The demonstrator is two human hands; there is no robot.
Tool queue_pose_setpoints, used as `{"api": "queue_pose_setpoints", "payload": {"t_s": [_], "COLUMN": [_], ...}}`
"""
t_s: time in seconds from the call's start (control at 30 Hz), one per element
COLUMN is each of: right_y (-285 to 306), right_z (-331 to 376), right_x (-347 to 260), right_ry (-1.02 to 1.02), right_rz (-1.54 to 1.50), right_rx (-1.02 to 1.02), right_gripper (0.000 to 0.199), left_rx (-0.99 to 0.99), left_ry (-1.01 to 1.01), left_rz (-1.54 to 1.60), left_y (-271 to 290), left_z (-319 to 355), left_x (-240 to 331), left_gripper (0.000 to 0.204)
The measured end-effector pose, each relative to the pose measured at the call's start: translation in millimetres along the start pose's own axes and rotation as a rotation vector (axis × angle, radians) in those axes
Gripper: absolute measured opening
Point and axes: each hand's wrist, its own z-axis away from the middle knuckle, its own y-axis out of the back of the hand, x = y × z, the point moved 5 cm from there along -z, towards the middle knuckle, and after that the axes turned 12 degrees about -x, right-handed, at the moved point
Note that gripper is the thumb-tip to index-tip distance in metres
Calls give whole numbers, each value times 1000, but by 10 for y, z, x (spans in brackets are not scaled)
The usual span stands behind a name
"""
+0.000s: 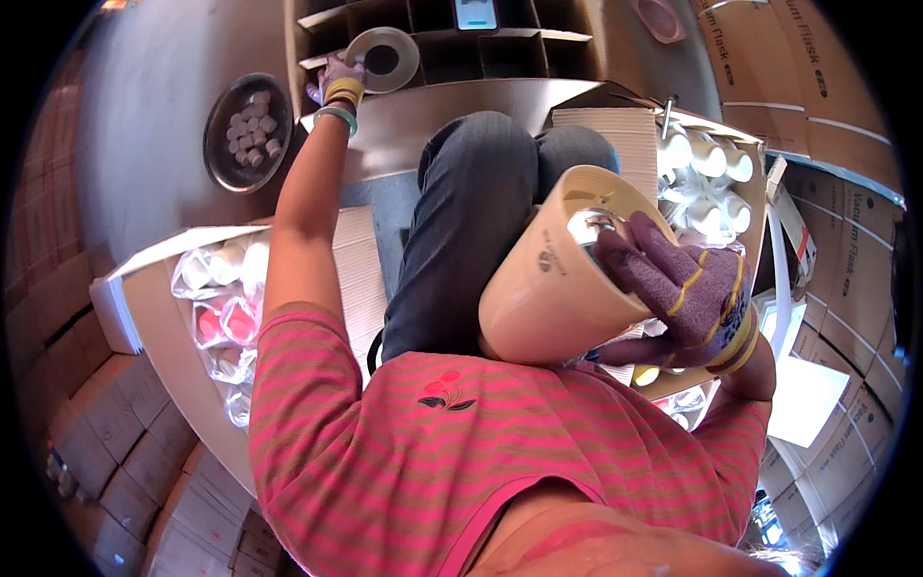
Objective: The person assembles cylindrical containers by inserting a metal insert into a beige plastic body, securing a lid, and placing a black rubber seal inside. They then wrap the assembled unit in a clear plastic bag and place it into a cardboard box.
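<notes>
My right hand (687, 288), in a purple glove with a yellow cuff, grips a peach-coloured vacuum flask casing (538, 279) over my lap. The casing lies tilted, its wide mouth facing up and right. A shiny silvery part (588, 226) shows inside that mouth, beside my fingertips. My left hand (338, 82), gloved likewise, reaches far forward to the divided carton. Its fingers are closed at the edge of a pale round cup-like piece (404, 69) with a dark centre; the fingertips are partly hidden.
A divided cardboard carton (442, 96) stands ahead, with a phone (475, 14) at its far side. Left of it, a dark metal bowl (217, 154) holds several whitish stoppers (252, 130). Cartons of plastic-wrapped items (216, 317) (707, 178) flank my legs. Stacked boxes (846, 250) line the right.
</notes>
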Motion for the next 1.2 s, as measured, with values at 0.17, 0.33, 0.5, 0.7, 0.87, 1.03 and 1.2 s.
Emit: {"api": "queue_pose_setpoints", "payload": {"t_s": [0.17,0.33,0.5,0.7,0.87,1.03,1.2], "right_y": [84,-97,-169,-569,-782,-637,-475], "right_z": [-131,-191,-95,-12,-116,-263,-669], "right_x": [285,604,827,978,1122,1236,1483], "right_ry": [216,187,-6,-174,-183,-135,-144], "right_rz": [-377,-865,-1178,-1287,-1340,-1288,-1256], "right_rx": [116,157,429,542,522,571,627], "right_gripper": [70,32,30,43,50,40,45], "left_rx": [454,-67,44,-48,-96,24,-333], "left_ry": [-42,-1252,-1139,-238,-101,-93,-544], "left_rz": [-21,649,807,41,196,844,1221], "left_y": [-80,777,973,93,-552,-205,764], "left_z": [11,2365,2491,-239,-792,-351,1402], "left_x": [24,1193,1103,-223,-581,-297,694], "left_gripper": [72,57,55,55,41,45,37]}}
